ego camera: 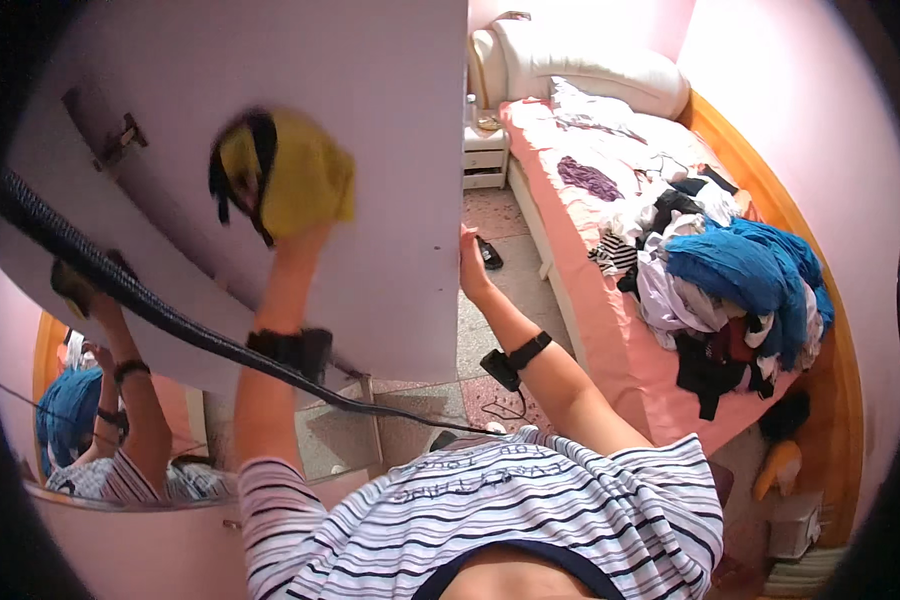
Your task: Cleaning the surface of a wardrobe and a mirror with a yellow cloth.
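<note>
A yellow cloth with dark trim (307,169) is against or just before the face of a large pale door panel (390,150). It covers most of my left hand (250,191), which appears closed on it; motion blur hides the fingers. At the panel's free edge is my right hand (472,259), gripping it with its fingers at the edge. Dark straps with small devices circle both my forearms. A black braided cable (195,330) crosses in front of my left forearm.
A bed with a pink cover (607,352) stands at the right, heaped with clothes and blue fabric (735,262). Behind it is a white nightstand (486,154). A mirror (187,442) at lower left reflects my arms. A black shoe or slipper (488,253) lies on the tiled floor.
</note>
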`<state>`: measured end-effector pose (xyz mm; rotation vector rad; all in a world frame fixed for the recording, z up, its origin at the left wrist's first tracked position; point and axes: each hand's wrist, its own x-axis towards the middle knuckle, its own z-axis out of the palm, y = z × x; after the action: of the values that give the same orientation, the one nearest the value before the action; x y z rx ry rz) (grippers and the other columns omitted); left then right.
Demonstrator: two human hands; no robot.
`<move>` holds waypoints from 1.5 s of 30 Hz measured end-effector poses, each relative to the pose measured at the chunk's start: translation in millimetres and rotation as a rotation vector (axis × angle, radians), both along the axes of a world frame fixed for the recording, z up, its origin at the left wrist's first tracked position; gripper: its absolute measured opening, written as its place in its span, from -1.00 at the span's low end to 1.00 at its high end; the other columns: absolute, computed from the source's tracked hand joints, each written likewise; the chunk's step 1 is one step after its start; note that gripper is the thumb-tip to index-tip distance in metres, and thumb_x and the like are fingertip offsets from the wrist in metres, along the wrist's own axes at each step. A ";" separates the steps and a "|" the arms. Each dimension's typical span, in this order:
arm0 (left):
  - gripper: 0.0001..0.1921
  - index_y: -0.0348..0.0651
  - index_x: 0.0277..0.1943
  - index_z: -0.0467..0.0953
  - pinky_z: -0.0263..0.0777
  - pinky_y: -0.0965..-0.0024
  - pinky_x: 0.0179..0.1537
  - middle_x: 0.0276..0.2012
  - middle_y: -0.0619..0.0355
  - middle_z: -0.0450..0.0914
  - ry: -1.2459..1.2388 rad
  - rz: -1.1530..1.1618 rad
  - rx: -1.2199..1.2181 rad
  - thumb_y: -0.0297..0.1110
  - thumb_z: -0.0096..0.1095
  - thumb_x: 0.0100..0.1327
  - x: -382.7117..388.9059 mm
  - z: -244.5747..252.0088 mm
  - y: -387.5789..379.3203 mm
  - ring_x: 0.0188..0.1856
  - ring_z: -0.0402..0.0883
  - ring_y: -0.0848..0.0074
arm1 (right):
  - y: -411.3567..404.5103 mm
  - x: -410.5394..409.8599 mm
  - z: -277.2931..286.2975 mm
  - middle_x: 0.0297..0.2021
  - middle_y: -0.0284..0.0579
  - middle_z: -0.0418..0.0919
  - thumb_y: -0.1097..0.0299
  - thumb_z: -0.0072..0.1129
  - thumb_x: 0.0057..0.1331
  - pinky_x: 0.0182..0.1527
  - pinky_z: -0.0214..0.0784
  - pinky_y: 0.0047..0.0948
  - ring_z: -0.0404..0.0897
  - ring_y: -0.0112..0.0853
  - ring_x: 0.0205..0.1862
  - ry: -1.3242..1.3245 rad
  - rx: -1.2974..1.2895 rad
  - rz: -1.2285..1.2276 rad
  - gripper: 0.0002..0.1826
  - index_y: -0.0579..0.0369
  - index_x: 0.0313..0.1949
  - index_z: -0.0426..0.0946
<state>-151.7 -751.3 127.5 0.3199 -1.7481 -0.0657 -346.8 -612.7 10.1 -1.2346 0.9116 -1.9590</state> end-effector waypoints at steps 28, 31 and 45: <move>-0.50 -0.28 -0.01 0.46 0.28 0.29 0.10 0.06 -0.05 0.43 -0.644 0.483 0.309 -0.07 0.17 0.09 -39.5 -109.2 7.4 0.13 0.37 0.22 | -36.4 -31.6 3.6 -0.17 -0.32 0.41 0.02 -0.21 0.36 0.02 0.11 -0.58 0.32 -0.54 -0.11 -0.436 0.206 0.158 -0.55 0.16 -0.07 0.42; -0.54 -0.24 -0.03 0.49 0.33 0.29 0.07 0.04 -0.01 0.45 -0.783 0.495 0.418 -0.12 0.20 0.07 -35.0 -162.2 33.3 0.11 0.39 0.25 | -31.3 -23.3 22.7 -0.32 -0.41 0.41 0.06 -0.23 0.36 -0.14 0.16 -0.62 0.31 -0.61 -0.26 -0.462 0.193 0.184 -0.62 0.08 -0.18 0.46; -0.50 -0.07 -0.23 0.57 0.10 -0.37 -0.06 -0.09 -0.14 0.42 -0.870 0.702 0.027 0.11 0.25 -0.18 -49.2 -35.7 62.7 -0.07 0.39 -0.08 | -56.6 -44.9 -37.1 -0.32 -0.04 0.49 0.38 -0.18 0.25 -0.09 0.22 -0.42 0.42 -0.23 -0.23 0.236 0.110 -0.174 -0.80 0.18 -0.24 0.41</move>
<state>-200.9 -688.6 91.7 1.0818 -2.3704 0.6439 -391.7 -669.3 -27.1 -1.3823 1.2662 -1.8910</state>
